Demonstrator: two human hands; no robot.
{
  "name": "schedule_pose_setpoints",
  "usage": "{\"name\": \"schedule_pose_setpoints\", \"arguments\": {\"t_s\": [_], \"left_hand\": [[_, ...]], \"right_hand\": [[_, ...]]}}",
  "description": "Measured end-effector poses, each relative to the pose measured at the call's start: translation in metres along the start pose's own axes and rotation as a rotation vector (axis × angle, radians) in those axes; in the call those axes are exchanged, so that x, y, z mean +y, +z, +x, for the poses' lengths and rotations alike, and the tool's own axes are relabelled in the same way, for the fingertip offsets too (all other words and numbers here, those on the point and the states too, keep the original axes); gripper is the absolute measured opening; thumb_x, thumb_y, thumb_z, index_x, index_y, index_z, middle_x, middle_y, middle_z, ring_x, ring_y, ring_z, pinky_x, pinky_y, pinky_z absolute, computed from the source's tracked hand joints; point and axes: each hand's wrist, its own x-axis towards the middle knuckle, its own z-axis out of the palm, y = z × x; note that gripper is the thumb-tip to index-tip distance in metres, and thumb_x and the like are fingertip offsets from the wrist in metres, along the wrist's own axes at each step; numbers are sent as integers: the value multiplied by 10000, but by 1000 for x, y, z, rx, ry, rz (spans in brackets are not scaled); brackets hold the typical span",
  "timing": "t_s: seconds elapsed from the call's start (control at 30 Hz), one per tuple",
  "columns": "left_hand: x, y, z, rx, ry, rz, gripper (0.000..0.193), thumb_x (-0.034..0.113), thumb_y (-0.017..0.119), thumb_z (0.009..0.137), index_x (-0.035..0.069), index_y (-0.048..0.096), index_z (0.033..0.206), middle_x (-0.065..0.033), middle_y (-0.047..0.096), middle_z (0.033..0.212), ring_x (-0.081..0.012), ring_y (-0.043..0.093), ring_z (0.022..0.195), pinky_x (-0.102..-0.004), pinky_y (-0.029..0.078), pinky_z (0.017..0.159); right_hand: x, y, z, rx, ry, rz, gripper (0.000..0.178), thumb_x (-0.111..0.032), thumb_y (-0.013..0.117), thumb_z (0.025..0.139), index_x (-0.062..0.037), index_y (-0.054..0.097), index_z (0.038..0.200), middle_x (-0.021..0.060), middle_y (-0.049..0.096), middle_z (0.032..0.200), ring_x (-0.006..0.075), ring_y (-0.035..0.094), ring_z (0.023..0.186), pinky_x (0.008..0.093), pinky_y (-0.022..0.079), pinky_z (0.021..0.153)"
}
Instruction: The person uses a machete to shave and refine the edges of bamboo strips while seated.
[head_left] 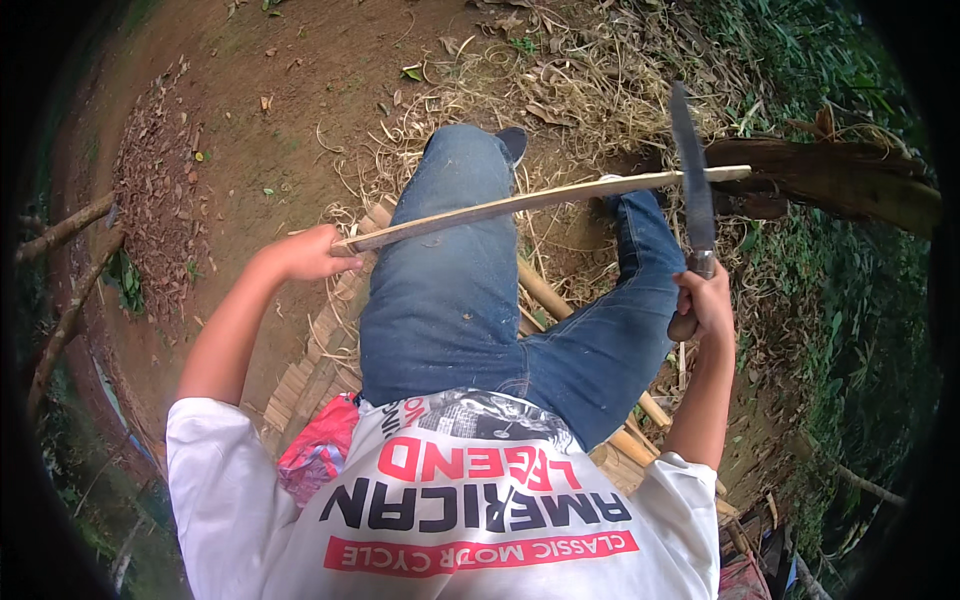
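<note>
On a patch of brown earth [330,75], a person's left hand [312,255] grips one end of a long, thin, pale wooden strip [560,197], which runs from that hand above blue denim jeans [440,285] to a tip ahead of the right hand [708,300]. That right hand is closed around a long, dark-bladed, brown-handled knife [698,210], which crosses the strip; whether they touch is hard to tell. Pale, curled shavings [590,110] litter the ground beyond the hands; a dark, weathered log [850,185] lies to the right hand's forward right.
</note>
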Motion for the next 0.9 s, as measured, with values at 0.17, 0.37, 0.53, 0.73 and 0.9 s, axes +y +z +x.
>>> {"name": "schedule_pose_setpoints", "arguments": {"t_s": [0.17,0.37,0.53,0.73,0.9], "left_hand": [[-8,5,3,89,-57,104,460,456,665,863,14,669,989,-214,651,887,-301,633,848,-402,486,760],[33,-9,-5,12,-104,56,501,483,663,855,-11,662,937,-219,644,844,-317,633,812,-419,483,727],[23,-7,-3,-34,-108,55,501,476,670,852,-12,660,964,-221,639,893,-312,629,881,-397,486,769],[16,2,-5,84,-38,26,536,496,663,850,-31,649,951,-232,645,871,-331,631,819,-415,494,742],[27,-3,-1,46,-122,98,450,435,666,866,36,659,1075,-226,641,913,-301,628,870,-391,485,765]], "right_hand": [[3,43,-14,-27,80,70,176,18,625,737,-31,481,825,39,507,553,136,464,399,289,390,395],[7,33,-3,32,31,66,194,10,626,731,-11,517,890,33,505,570,134,472,403,293,387,388],[-19,41,-11,-239,3,-115,227,25,621,725,-6,524,927,28,497,551,129,474,399,290,386,386],[2,60,-1,54,-42,99,182,28,624,744,-39,485,842,27,508,568,131,465,385,286,378,372],[-7,22,7,89,-34,55,170,39,611,744,-27,483,835,47,519,569,141,469,388,289,390,383]]}}
